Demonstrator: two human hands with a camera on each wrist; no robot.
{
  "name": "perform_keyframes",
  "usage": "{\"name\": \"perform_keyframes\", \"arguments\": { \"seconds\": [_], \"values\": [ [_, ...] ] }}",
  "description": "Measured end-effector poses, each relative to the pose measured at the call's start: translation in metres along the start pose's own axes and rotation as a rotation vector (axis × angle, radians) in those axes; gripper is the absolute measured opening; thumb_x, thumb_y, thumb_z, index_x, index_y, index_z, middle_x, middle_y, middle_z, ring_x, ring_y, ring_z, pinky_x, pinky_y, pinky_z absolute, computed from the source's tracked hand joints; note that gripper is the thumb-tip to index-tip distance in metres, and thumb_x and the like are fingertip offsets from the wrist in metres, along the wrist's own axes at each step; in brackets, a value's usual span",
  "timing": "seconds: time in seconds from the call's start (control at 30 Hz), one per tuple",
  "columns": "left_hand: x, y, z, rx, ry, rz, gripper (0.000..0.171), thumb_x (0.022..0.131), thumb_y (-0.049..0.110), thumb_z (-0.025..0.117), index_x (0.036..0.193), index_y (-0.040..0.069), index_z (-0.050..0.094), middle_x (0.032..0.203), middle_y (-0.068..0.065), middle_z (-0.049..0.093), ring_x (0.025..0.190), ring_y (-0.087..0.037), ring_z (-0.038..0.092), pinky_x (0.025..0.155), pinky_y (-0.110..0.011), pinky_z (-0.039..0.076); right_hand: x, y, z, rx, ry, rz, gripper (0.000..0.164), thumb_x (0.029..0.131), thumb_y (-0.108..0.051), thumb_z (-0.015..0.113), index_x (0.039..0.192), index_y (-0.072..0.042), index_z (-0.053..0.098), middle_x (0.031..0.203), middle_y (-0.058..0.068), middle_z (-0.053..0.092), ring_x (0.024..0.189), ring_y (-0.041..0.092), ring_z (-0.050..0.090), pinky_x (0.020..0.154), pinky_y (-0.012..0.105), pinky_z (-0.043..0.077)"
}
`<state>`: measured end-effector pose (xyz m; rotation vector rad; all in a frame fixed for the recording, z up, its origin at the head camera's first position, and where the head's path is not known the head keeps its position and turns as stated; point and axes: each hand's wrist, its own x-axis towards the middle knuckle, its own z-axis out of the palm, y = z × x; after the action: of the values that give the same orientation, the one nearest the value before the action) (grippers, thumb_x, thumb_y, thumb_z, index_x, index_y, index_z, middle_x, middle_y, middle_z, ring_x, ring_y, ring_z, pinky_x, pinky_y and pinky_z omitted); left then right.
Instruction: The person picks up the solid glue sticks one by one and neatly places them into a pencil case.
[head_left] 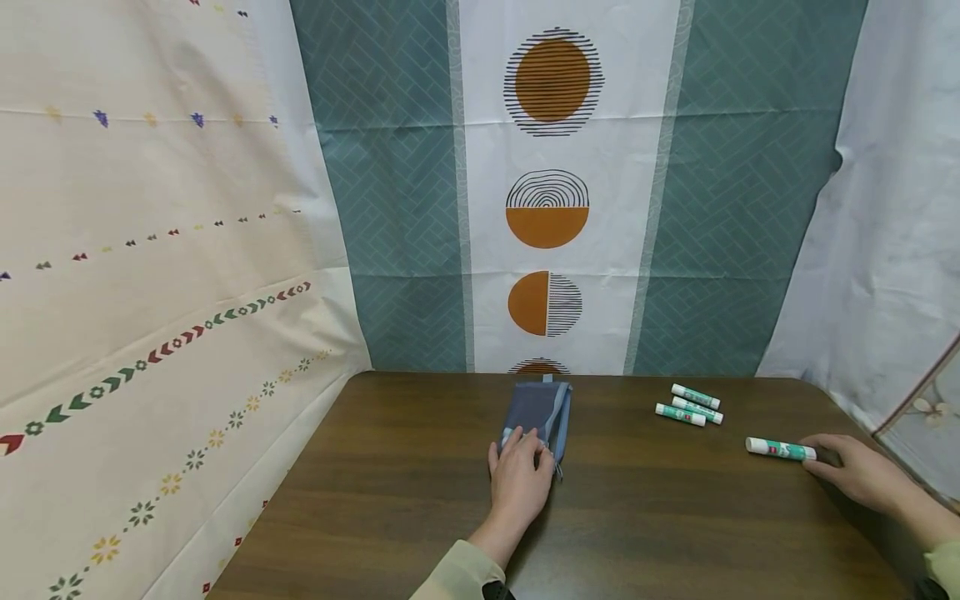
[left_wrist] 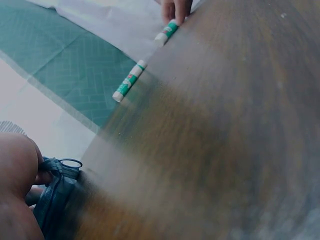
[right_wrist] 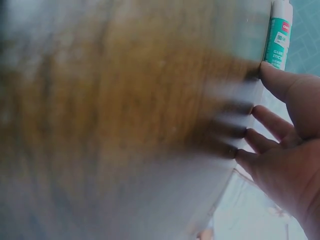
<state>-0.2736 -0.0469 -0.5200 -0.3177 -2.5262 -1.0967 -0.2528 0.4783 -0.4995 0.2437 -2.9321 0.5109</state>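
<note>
A small grey-blue zip pouch [head_left: 534,402] lies near the table's far edge. My left hand [head_left: 520,475] rests over its near end, fingers spread loosely on the fabric; the left wrist view shows the pouch's corner and a ring-shaped pull [left_wrist: 71,163] beside the fingers. At the right, a white and green glue stick [head_left: 780,448] lies sideways, its right end between the thumb and index finger of my right hand [head_left: 855,467]. In the right wrist view the thumb meets the lower end of this glue stick [right_wrist: 278,40], while the other fingertips are down at the table surface.
Three more glue sticks [head_left: 680,414] lie in a loose cluster between the pouch and my right hand. The dark wooden table [head_left: 405,500] meets a patterned cloth [head_left: 397,208] at the back. Pale cloths hang at both sides, and a framed translucent panel [head_left: 926,417] stands at the right edge.
</note>
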Motion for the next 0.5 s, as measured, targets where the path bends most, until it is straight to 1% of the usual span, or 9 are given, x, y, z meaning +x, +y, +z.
{"name": "perform_keyframes", "arguments": {
  "seconds": [0.17, 0.3, 0.5],
  "values": [
    [-0.0001, 0.0022, -0.0027, -0.007, 0.002, 0.001, 0.024, 0.102, 0.015, 0.066, 0.079, 0.021, 0.064, 0.142, -0.009, 0.074, 0.147, -0.034, 0.057, 0.121, -0.080, 0.022, -0.0006, -0.0003, -0.0050, 0.014, -0.019, 0.013, 0.030, 0.101, -0.014, 0.079, 0.119, 0.009, 0.072, 0.118, 0.033, 0.071, 0.115, 0.064, 0.062, 0.089, 0.073, 0.051],
    [-0.0007, 0.0037, -0.0042, -0.009, 0.002, 0.001, 0.023, 0.101, 0.015, 0.066, 0.079, 0.020, 0.065, 0.141, -0.009, 0.075, 0.147, -0.034, 0.058, 0.121, -0.081, 0.022, -0.0034, -0.0015, -0.0071, 0.012, -0.028, 0.034, 0.032, 0.103, -0.020, 0.078, 0.119, 0.007, 0.073, 0.117, 0.033, 0.072, 0.111, 0.060, 0.065, 0.087, 0.071, 0.052],
    [-0.0016, 0.0034, -0.0041, 0.000, 0.001, 0.001, 0.022, 0.102, 0.015, 0.066, 0.080, 0.020, 0.065, 0.141, -0.009, 0.074, 0.146, -0.033, 0.058, 0.121, -0.080, 0.023, -0.0091, -0.0092, -0.0083, 0.011, -0.030, 0.084, 0.047, 0.108, -0.032, 0.072, 0.128, 0.010, 0.069, 0.120, 0.041, 0.069, 0.111, 0.066, 0.063, 0.081, 0.072, 0.053]
  ]
}}
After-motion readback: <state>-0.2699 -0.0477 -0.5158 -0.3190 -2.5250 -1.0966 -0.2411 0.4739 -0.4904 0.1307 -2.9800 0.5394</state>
